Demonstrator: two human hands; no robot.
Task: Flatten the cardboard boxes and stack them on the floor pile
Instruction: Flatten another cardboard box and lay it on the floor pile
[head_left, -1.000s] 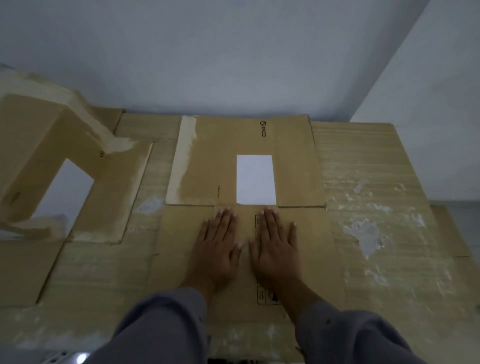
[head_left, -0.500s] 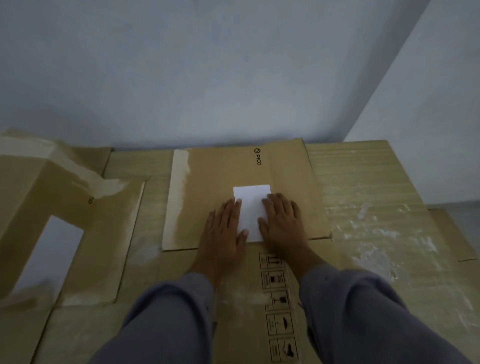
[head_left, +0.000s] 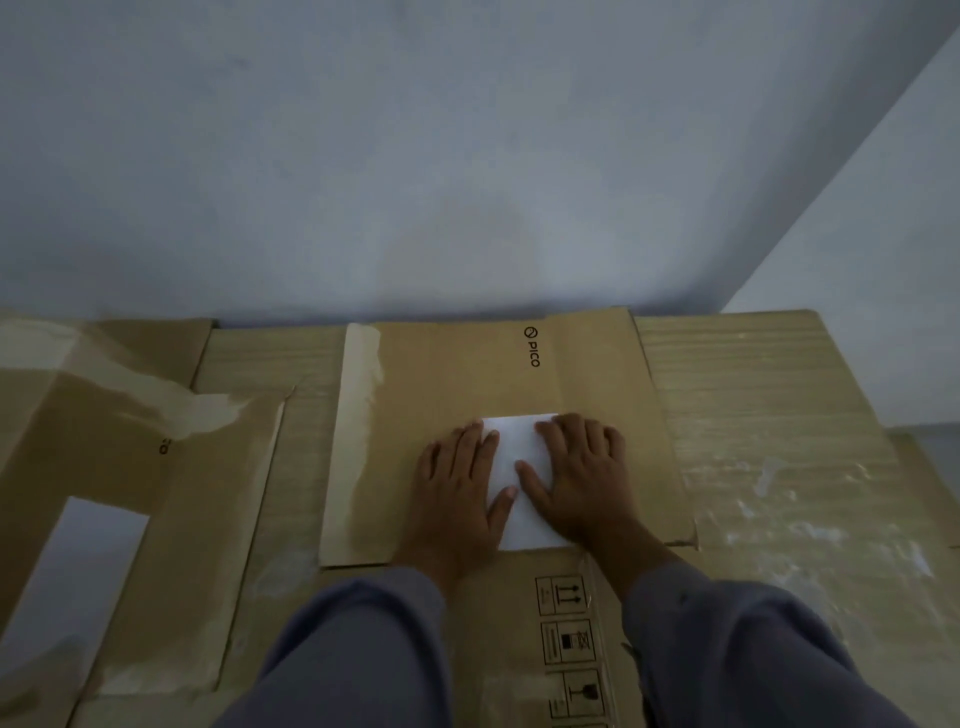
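Head view: both hands (head_left: 519, 483) flat, fingers straight, on flattened box (head_left: 441, 395)

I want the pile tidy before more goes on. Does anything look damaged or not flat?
Yes. The box at left is not fully flat: its top panel stands raised, with torn tape across it. The PICO box under both hands lies flat.

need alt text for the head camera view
Both hands, left hand and right hand, press flat on a flattened PICO cardboard box, flanking its white label. More flattened cardboard covers the floor beside a grey wall.
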